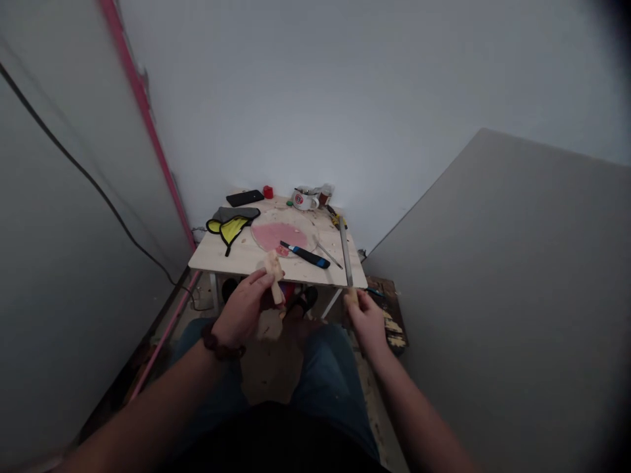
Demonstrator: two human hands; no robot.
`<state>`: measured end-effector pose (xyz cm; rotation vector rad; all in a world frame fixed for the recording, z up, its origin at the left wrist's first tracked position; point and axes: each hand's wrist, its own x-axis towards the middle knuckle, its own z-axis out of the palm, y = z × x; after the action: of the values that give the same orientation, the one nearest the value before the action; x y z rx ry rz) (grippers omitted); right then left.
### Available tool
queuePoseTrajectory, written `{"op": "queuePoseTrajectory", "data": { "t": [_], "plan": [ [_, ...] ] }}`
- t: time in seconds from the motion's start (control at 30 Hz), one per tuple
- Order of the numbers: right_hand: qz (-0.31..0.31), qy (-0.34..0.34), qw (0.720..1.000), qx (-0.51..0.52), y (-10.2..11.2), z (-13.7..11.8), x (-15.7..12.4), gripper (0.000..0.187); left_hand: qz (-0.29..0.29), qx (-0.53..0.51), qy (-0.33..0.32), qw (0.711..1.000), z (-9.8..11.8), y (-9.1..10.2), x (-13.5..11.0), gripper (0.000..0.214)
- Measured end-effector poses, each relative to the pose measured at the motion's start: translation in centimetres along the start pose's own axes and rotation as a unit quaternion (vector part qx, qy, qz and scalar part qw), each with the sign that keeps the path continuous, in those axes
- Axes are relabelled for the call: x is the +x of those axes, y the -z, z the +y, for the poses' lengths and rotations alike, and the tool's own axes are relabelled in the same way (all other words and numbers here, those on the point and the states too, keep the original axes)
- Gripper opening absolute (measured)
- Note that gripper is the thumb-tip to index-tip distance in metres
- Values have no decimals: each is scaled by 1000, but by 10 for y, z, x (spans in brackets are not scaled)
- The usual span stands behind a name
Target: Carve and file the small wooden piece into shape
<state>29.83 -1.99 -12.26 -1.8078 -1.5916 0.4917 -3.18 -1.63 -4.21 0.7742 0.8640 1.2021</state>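
In front of the table edge, my left hand (248, 303) is closed around a small carved piece of pale wood (275, 268), which stands up out of the fingers. My right hand (365, 316) grips the wooden handle of a long flat metal file (346, 253). The file's blade reaches away over the right side of the table, its tip close to a yellow-and-black tool (336, 218). Between the hands, a utility knife (310, 256) with a black and blue handle lies on the table, and a thin metal rod-like tool (329, 255) rests beside it.
The small wooden table (207, 257) carries a pink-stained round board (276, 231), a grey-and-yellow cloth item (233, 226), a black phone-like object (245, 198), a red cap-like item (267, 192) and a white mug (304, 199). A grey panel (503, 276) stands close on the right.
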Motion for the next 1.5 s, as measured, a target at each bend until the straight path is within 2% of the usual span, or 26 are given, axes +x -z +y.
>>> {"op": "queuePoseTrajectory", "data": {
  "t": [0.03, 0.17, 0.3, 0.47, 0.7, 0.8, 0.93, 1.03, 1.13, 1.2, 1.3, 1.4, 1.5],
  "plan": [
    [-6, -22, 997, -69, 9, -4, 23, 61, -12, -13, 2, 1000, 7, -5, -6, 30],
    [-24, -34, 989, -143, 39, -11, 97, 49, -69, -108, 44, 991, 28, -21, -25, 17],
    [-59, -32, 977, -201, 41, -14, 139, 47, -115, -182, 75, 974, 43, -32, -37, 11],
    [-99, -33, 965, -240, 30, -19, 164, 41, -148, -201, 85, 965, 51, -41, -44, 12],
    [-133, -30, 958, -252, 24, -25, 171, 40, -145, -199, 98, 964, 54, -45, -49, 12],
    [-131, -23, 961, -241, 30, -32, 169, 40, -149, -205, 100, 962, 55, -47, -51, 12],
    [-76, 4, 977, -200, 38, -49, 156, 53, -154, -157, 70, 973, 59, -53, -56, 17],
    [-46, 39, 988, -145, 40, -73, 132, 49, -147, -74, 32, 986, 65, -58, -61, 16],
    [-39, 92, 994, -48, 46, -107, 92, 45, -162, -36, 28, 986, 71, -63, -66, 19],
    [-45, 150, 978, 137, 56, -134, 61, 43, -173, -31, 32, 984, 75, -67, -68, 19],
    [-108, 190, 929, 299, 77, -172, 20, 48, -183, -36, 36, 982, 78, -72, -71, 18],
    [-153, 197, 893, 375, 93, -198, -3, 56, -195, -28, 27, 980, 77, -75, -72, 22],
    [-144, 221, 891, 370, 99, -214, -12, 57, -197, 20, 9, 980, 76, -75, -72, 23]
  ]
}}
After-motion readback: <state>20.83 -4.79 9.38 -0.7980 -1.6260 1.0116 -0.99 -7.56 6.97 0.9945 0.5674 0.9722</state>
